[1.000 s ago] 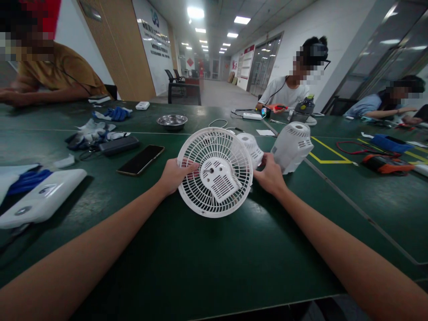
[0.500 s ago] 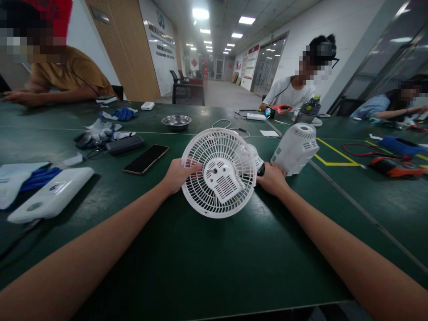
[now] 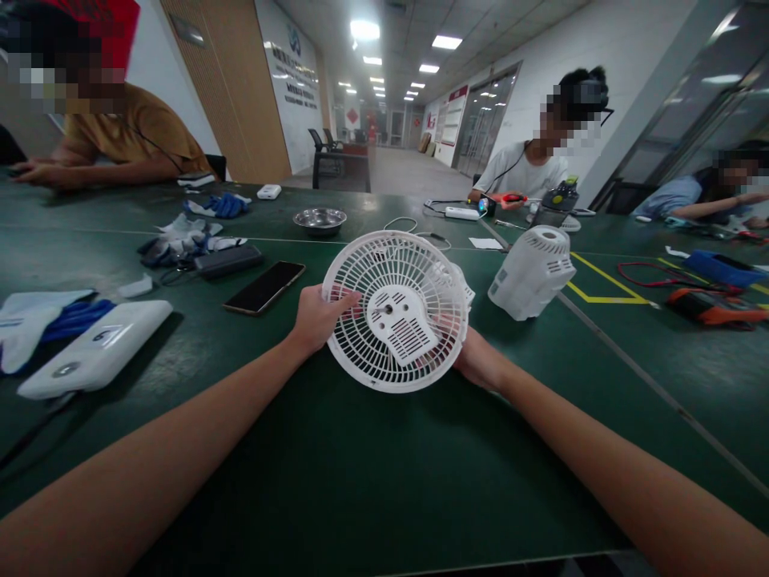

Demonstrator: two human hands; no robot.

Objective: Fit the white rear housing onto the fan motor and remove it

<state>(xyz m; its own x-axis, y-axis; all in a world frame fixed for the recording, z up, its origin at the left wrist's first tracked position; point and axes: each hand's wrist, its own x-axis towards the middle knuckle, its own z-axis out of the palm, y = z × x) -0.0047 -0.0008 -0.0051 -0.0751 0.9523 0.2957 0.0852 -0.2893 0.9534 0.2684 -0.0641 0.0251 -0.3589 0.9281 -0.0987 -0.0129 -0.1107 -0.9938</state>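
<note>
A round white fan grille (image 3: 393, 383) is held up in front of me, its slotted centre plate facing me. My left hand (image 3: 321, 315) is closed on the left rim, thumb over the front. My right hand (image 3: 479, 358) is behind the lower right rim; its fingers are mostly hidden by the slats, so its grip is unclear. Part of a white vented piece (image 3: 464, 282) sticks out behind the grille's right edge. To the right of it, a white plastic housing (image 3: 532, 272) with vents stands on the green table (image 3: 384, 481).
A phone (image 3: 264, 288), a white power bank (image 3: 96, 349) with a cable, and blue-and-white gloves (image 3: 75, 320) lie on the left. A metal bowl (image 3: 320, 220) stands farther back. An orange meter (image 3: 714, 308) lies right. Co-workers sit across the table.
My right hand has moved left, from beside a black part at the grille's right edge to behind the lower right rim. My left hand keeps its hold on the grille.
</note>
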